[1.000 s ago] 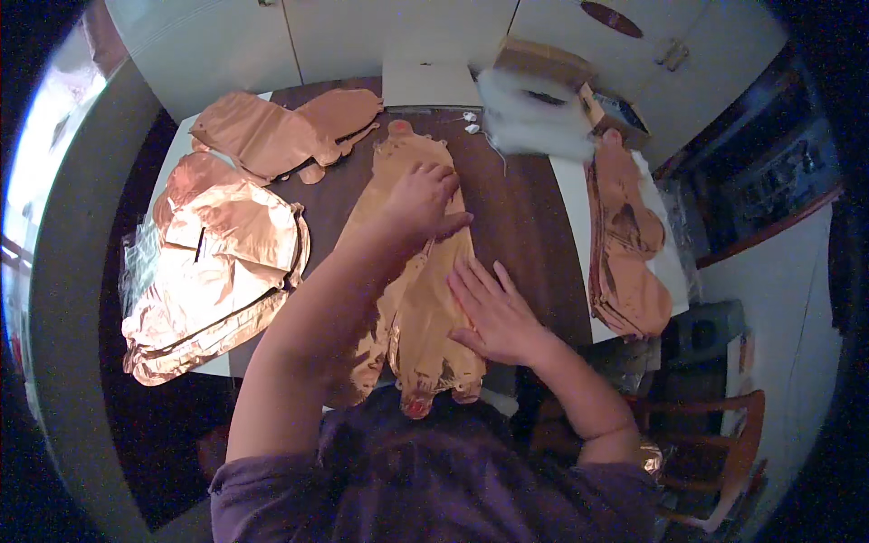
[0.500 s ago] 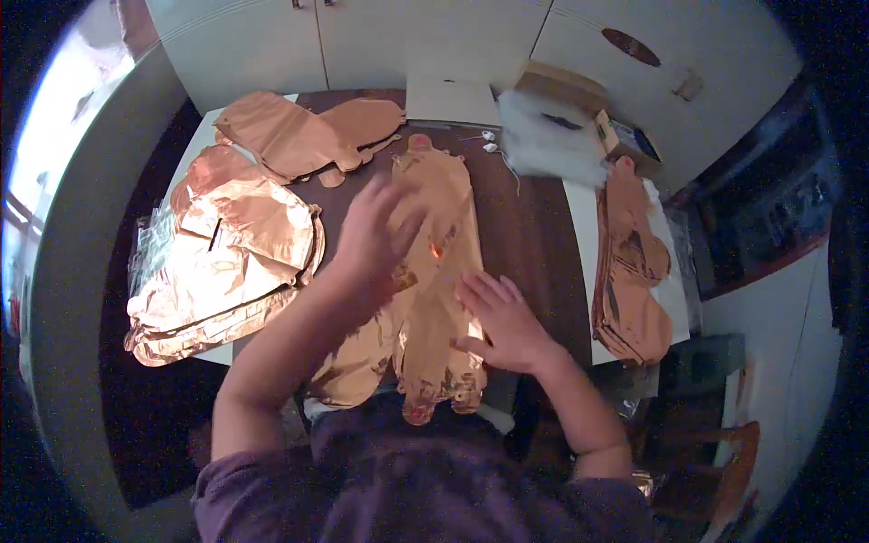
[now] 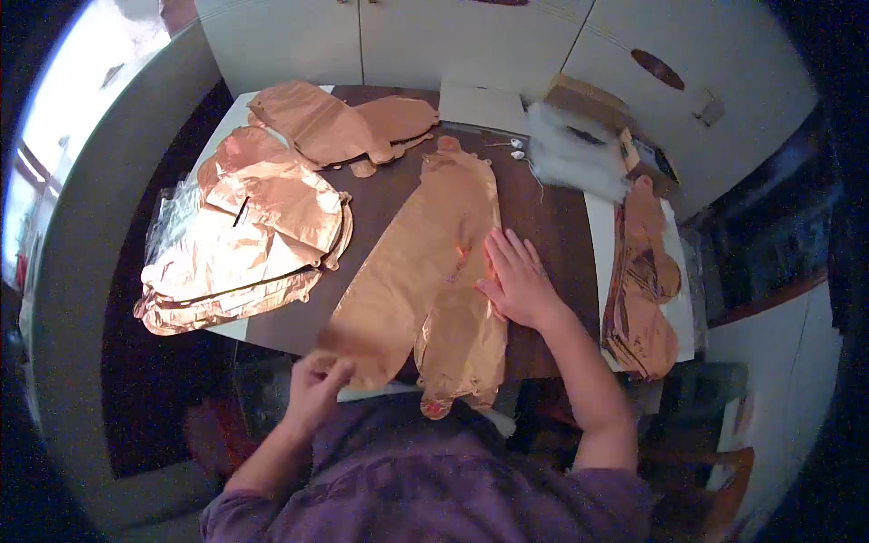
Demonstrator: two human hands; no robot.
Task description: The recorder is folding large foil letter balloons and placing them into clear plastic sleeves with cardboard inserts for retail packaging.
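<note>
A flat, uninflated rose-gold foil balloon (image 3: pixel 398 262) lies in front of me, its two long parts spreading apart toward the near table edge. At the bottom end of its left part, my left hand (image 3: pixel 319 385) has its fingers closed on the foil edge, which is slightly blurred there. My right hand (image 3: pixel 520 281) rests flat on the right side of the balloon, fingers stretched out and pointing away from me. The near end of the right part hangs past the table edge, close to my body.
More flat foil balloons are piled at the left (image 3: pixel 262 235), far left (image 3: pixel 321 127) and right (image 3: pixel 647 281) of the brown table (image 3: pixel 557 235). Clear plastic bags (image 3: pixel 570 149), cardboard boxes (image 3: pixel 588 100) and small white items with string (image 3: pixel 517 154) sit at the back. White cupboards stand behind.
My left hand has come down from above the middle of the balloon to its lower left end and grips the edge. The balloon's left part now lies spread out leftward. My right hand lies flatter.
</note>
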